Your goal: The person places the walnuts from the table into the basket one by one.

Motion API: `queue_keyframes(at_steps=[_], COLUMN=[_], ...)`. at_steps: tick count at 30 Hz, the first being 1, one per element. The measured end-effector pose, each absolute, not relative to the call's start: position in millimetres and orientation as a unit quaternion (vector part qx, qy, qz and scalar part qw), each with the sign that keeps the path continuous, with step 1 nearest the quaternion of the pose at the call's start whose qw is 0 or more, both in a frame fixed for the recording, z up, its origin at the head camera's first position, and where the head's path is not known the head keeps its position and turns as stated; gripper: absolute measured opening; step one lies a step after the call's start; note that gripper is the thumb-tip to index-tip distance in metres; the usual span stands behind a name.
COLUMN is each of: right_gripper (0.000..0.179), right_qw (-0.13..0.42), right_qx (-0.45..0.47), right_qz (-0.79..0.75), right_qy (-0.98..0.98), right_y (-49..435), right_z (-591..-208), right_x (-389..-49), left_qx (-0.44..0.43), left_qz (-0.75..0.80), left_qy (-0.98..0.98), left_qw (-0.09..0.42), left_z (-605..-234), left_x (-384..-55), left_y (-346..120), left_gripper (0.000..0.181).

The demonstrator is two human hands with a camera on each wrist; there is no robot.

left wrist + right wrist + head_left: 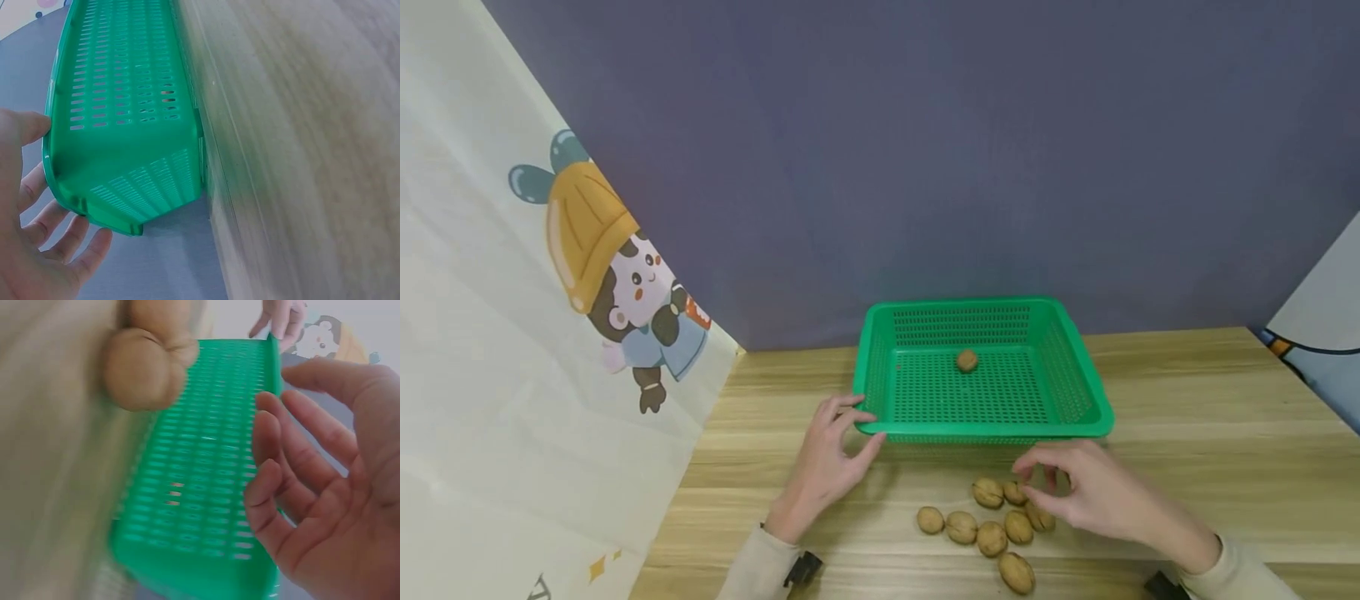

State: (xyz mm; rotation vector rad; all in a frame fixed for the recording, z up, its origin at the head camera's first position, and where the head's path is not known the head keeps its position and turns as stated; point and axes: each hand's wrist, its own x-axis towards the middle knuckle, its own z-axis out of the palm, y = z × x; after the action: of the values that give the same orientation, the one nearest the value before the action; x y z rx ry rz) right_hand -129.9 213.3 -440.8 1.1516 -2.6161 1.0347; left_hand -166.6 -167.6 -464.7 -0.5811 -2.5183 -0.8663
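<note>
Purple wall and a cartoon-printed curtain back your wooden tabletop (1187, 433), where a green basket (880, 333) stands with one walnut (967, 360) inside. Your left hand (829, 460) touches the basket's near left corner, fingers loosely spread and holding nothing. Your right hand (1086, 487) hovers with relaxed, slightly bent fingers over the cluster of walnuts (991, 523) lying just in front of the basket, gripping none.
</note>
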Motion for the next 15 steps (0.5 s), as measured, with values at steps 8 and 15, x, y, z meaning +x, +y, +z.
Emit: queue_keyframes(at_steps=[8, 15], right_gripper=[0.025, 0.029], right_qw=[0.003, -0.004], right_qx=[0.37, 0.367], right_qz=[0.339, 0.342], right_qy=[-0.865, -0.865], right_y=[226.2, 232.0], right_z=[-473.0, -487.3], right_x=[-119.6, -123.6], left_qx=[-0.209, -0.209], left_qz=[-0.317, -0.317], left_qy=[-0.903, -0.903], left_qw=[0.2, 0.202], left_z=[-462.6, -462.2], left_x=[-164.7, -165.8], left_y=[-166.1, -166.4], left_gripper=[0.021, 0.021])
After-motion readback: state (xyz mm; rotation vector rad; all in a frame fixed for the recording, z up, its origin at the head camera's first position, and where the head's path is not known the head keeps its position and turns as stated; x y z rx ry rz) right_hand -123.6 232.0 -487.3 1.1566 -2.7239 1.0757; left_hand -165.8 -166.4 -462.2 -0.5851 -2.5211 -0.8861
